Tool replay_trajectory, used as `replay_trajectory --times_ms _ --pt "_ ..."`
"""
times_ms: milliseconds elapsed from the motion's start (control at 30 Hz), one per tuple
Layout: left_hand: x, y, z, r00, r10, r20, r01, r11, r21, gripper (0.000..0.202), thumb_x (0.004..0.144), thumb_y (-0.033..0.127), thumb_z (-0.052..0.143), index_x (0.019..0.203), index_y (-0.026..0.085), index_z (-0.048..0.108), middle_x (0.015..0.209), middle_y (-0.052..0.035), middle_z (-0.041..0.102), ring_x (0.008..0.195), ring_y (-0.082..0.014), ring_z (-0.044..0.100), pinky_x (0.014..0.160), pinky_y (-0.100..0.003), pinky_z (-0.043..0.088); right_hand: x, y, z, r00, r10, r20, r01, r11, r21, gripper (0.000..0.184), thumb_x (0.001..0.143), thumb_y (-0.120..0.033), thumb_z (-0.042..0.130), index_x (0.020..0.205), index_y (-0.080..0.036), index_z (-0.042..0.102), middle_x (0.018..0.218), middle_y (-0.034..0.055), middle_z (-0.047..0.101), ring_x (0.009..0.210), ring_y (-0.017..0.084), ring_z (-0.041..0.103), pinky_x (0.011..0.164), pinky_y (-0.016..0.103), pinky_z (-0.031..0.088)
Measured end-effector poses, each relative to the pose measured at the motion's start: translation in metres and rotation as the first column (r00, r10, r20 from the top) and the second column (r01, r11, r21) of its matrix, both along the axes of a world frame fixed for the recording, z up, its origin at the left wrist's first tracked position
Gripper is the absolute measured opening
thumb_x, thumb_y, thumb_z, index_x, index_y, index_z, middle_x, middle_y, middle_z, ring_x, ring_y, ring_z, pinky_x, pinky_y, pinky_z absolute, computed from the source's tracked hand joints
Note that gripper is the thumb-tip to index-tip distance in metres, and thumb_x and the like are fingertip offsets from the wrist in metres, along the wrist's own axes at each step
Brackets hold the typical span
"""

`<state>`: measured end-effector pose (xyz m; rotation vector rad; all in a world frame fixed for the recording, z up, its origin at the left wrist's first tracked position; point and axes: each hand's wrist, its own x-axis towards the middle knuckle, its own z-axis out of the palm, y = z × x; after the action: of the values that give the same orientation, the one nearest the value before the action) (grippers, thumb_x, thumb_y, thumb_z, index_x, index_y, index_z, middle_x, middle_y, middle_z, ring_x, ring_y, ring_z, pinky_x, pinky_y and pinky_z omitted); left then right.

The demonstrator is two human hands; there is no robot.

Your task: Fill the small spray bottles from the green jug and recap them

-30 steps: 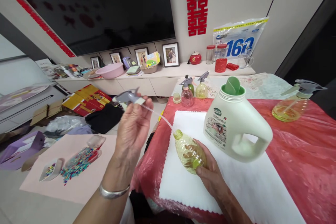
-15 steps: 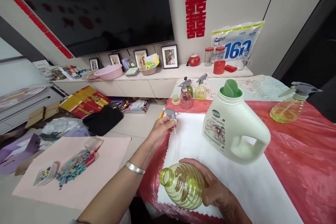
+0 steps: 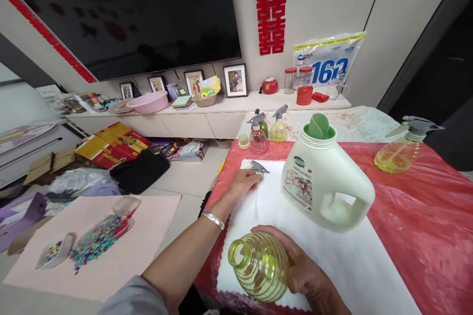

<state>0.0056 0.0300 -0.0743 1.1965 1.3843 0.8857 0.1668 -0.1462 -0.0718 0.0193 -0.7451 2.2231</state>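
Observation:
My right hand point(image 3: 301, 268) is wrapped round a yellow ribbed spray bottle point(image 3: 264, 266), which has no top on it and tilts with its open neck to the left. My left hand point(image 3: 244, 182) pinches a grey trigger spray head point(image 3: 259, 168) at the far left of the white mat point(image 3: 354, 266); its thin clear tube hangs down over the mat. A large pale green detergent jug point(image 3: 325, 182) stands upright to the right of both hands, a green measuring cup point(image 3: 320, 126) sitting in its mouth.
Pink point(image 3: 258, 140) and yellow point(image 3: 278, 130) spray bottles and a small pale cap point(image 3: 244, 141) stand behind the mat. Another spray bottle point(image 3: 399, 152) with yellow liquid is at the right on red plastic sheeting point(image 3: 424, 216). Colourful beads point(image 3: 98, 241) lie on a pink board at the left.
My left hand has moved right with the spray head, from the table's left edge to over the mat. The yellow bottle has turned slightly, its neck tipping more toward me.

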Motion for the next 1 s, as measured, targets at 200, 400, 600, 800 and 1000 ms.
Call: replay_trajectory --times_ms 200,400,600,800,1000 --pt "-0.015 -0.022 0.009 0.99 0.012 -0.142 0.006 0.993 0.119 0.03 0.065 0.022 0.082 0.093 0.017 0.074 0.077 -0.0012 0.065 0.065 -0.0151 0.058 0.068 -0.03 0.045 0.0 0.0 0.003 0.999 -0.035 -0.004 0.034 0.999 -0.014 0.084 0.063 -0.039 0.099 0.138 -0.03 0.062 0.131 0.007 0.054 0.124 0.022 0.053 0.107 0.028 0.044" --pt "-0.018 -0.057 0.012 0.895 -0.129 -0.427 0.255 0.934 0.252 0.024 0.066 0.015 0.075 0.087 0.025 0.079 0.089 -0.0033 0.061 0.082 -0.0206 0.058 0.084 -0.035 0.048 0.0 0.0 0.002 0.999 -0.045 0.02 0.046 0.999 -0.018 0.084 0.062 -0.04 0.099 0.137 -0.029 0.062 0.129 0.0075 0.055 0.123 0.024 0.054 0.107 0.032 0.044" --pt "-0.03 -0.071 0.013 0.862 -0.086 -0.499 0.262 0.919 0.295 0.023 0.069 0.014 0.068 0.088 0.023 0.078 0.096 -0.0068 0.062 0.093 -0.0257 0.059 0.091 -0.04 0.049 0.0 0.001 -0.005 0.992 -0.12 0.029 0.12 0.993 -0.001 0.085 0.067 -0.042 0.096 0.141 -0.028 0.057 0.131 0.0115 0.053 0.115 0.026 0.058 0.095 0.033 0.052" --pt "-0.04 -0.104 0.044 0.979 -0.14 -0.147 0.183 0.924 0.337 0.024 0.09 0.036 0.06 0.101 0.024 0.077 0.104 -0.0096 0.072 0.1 -0.0267 0.065 0.093 -0.04 0.05 0.0 0.004 -0.009 0.944 -0.313 0.104 0.32 0.945 -0.069 0.083 0.074 -0.046 0.09 0.146 -0.036 0.05 0.148 0.008 0.039 0.124 0.029 0.052 0.103 0.042 0.048" --pt "-0.022 -0.145 0.07 0.911 -0.339 0.236 0.272 0.923 0.273 0.064 0.084 0.061 0.069 0.135 0.023 0.061 0.13 -0.0131 0.066 0.124 -0.0329 0.058 0.107 -0.043 0.044 -0.007 0.003 -0.001 0.884 -0.401 0.239 0.433 0.896 -0.098 0.094 0.065 -0.048 0.094 0.146 -0.029 0.051 0.149 0.0098 0.038 0.134 0.033 0.043 0.111 0.046 0.042"
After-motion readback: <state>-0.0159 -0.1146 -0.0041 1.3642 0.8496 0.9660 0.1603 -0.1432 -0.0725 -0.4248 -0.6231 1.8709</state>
